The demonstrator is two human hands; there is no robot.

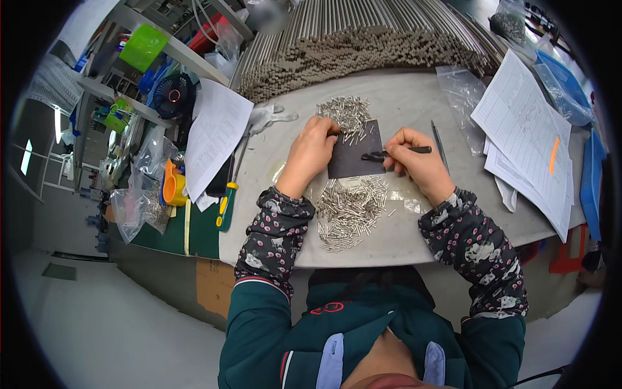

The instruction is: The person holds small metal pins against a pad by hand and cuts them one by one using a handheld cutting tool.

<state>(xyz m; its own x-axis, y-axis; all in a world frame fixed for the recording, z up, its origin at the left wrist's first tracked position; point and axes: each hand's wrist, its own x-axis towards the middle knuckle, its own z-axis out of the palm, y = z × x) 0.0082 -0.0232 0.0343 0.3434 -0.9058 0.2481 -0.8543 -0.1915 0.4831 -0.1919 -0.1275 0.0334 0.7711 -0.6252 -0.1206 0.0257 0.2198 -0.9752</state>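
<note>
A dark flat square pad lies on the grey table between two heaps of small silvery metal pins. The far heap spills over the pad's upper edge, and the near heap lies just below it. My right hand grips a slim black tool held nearly level over the pad's right side; its exact kind does not show. At the pad's upper left, my left hand is curled closed, its fingertips beside the far heap. Whatever those fingers pinch, if anything, is hidden.
A large stack of metal rods fills the back of the table. Papers and a clear plastic bag lie right, beside a thin pointed rod. Left are a yellow-green-handled screwdriver, another paper sheet and a yellow holder.
</note>
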